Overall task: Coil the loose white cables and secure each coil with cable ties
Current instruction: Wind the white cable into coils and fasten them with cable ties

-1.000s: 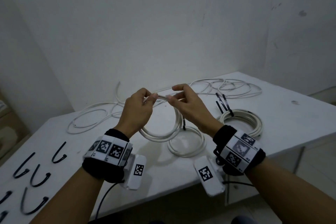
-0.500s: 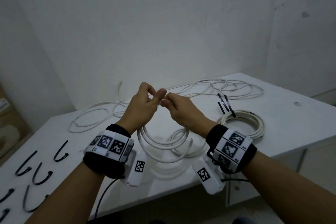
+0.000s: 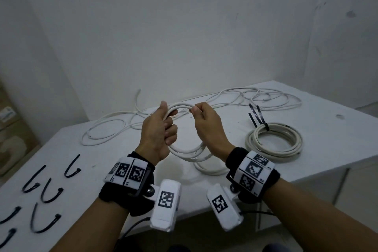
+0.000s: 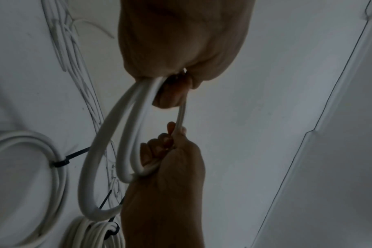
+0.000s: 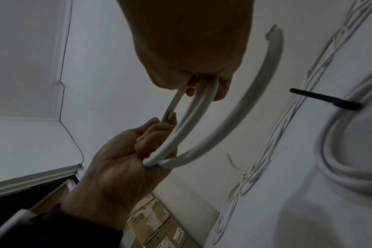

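A small coil of white cable [image 3: 185, 150] is held up above the white table [image 3: 327, 129] between both hands. My left hand [image 3: 163, 127] grips its left side, fingers curled round the loops and thumb up. My right hand [image 3: 201, 116] pinches the top strand and holds the right side. The left wrist view shows the loops [image 4: 108, 134] running from my left hand [image 4: 181, 50] to the right hand [image 4: 166, 167]. In the right wrist view a free cable end [image 5: 274, 33] sticks out past the loops [image 5: 189, 125]. Another coil [image 3: 210, 170] lies under the hands.
A finished coil [image 3: 274, 145] bound with black cable ties [image 3: 255, 116] lies at the right. Loose white cables [image 3: 266, 98] sprawl along the back, with more [image 3: 106, 129] at the left. Several black cable ties [image 3: 49, 190] lie near the front left edge.
The hands were pinching together at the top of the coil. They have moved apart, and each now holds one side of the loops. The view has shifted slightly.
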Demonstrator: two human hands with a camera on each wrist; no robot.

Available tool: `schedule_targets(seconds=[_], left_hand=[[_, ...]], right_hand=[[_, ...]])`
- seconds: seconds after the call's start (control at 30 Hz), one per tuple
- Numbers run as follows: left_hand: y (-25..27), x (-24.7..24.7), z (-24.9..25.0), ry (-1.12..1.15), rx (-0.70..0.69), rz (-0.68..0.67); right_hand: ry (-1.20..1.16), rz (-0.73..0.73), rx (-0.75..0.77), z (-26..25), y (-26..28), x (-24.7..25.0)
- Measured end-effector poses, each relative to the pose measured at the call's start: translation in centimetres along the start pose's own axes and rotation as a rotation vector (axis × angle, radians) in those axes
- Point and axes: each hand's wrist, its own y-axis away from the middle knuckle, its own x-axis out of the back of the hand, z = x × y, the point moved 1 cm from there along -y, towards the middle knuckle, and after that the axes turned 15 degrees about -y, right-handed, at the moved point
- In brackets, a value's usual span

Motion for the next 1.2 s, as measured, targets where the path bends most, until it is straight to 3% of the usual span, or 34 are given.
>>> schedule_targets(seconds=[0.17, 0.3, 0.4, 0.53, 0.67, 0.8, 0.93, 1.13, 1.2], left_hand=[[-0.3, 0.5, 0.1, 0.035, -0.016, 0.023], [-1.0, 1.5, 1.4, 0.103, -0.067, 0.083], [-1.8, 2.1, 2.0, 0.161, -0.084, 0.107], [-2.0, 1.4, 1.9, 0.167, -0.059, 0.088], [-1.3, 0.6, 1.0, 0.115, -0.048, 0.073], [-1.1, 0.7, 0.8, 0.072, -0.041, 0.117], [-1.1, 1.1, 0.9, 0.035, -0.010, 0.171], [-1.4, 1.2, 0.3, 0.000, 0.024, 0.206], [-1.4, 1.3, 0.3, -0.026, 0.021, 0.186]], right_hand=[[-0.059, -0.146, -0.061, -0.9, 0.1, 1.1], [0.055, 0.035, 0.052, -1.0, 1.3, 3.4], [-0.001, 0.035, -0.086, 0.1, 3.7, 3.9], [-0.426, 0.013, -0.347, 0.6, 5.4, 2.5], [-0.677, 0.089, -0.473, 0.1, 4.4, 1.5], [-0.751, -0.054, -0.615, 0.1, 3.5, 1.4], [-0.791, -0.190, -0.646, 0.3, 3.1, 1.8], [-0.997, -0.187, -0.663, 0.7, 3.2, 2.4], [-0.927, -0.153, -0.676, 0.9, 3.3, 2.7]])
